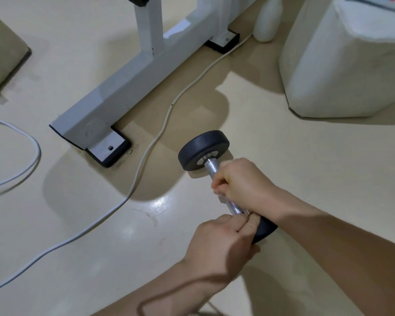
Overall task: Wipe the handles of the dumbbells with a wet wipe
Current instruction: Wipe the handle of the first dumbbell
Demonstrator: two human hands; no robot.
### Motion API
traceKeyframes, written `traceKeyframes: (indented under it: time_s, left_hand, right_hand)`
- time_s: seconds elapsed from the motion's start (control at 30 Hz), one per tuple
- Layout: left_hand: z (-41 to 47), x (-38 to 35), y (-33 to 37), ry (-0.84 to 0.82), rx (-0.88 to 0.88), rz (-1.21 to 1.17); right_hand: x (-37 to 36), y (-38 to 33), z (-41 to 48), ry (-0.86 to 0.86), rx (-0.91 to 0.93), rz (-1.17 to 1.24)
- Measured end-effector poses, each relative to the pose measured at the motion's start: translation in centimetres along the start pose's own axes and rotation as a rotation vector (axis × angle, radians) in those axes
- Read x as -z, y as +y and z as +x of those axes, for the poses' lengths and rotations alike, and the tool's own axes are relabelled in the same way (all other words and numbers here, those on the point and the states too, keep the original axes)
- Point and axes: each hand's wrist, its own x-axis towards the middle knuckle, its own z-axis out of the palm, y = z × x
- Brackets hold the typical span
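Note:
A dumbbell [203,151] with black round heads and a chrome handle [212,168] lies on the cream floor, its far head toward the white frame. My right hand [242,183] grips the middle of the handle, fingers curled round it; a sliver of pale wet wipe seems to show under the fingers at the handle. My left hand [221,238] holds the near black head [266,231], fingers curled over its inner edge by the handle's end. Most of the near head is hidden by both hands.
A white metal stand [114,87] with black feet sits just left of the dumbbell. A white cable [146,153] runs across the floor beside it, another loops at the far left. A white covered object [347,65] and a white bottle [266,21] stand at the back right.

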Motion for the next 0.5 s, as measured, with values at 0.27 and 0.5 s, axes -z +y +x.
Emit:
traceKeyframes:
  time_s: [0.27, 0.5]
  left_hand:
    - [0.5, -0.4, 0.1, 0.013, -0.014, -0.056]
    - [1.5, -0.2, 0.3, 0.009, -0.047, -0.086]
  right_hand:
    - [1.5, 1.6, -3.0, -0.131, -0.184, 0.124]
    - [0.9, 0.7, 1.0, 0.167, -0.144, 0.261]
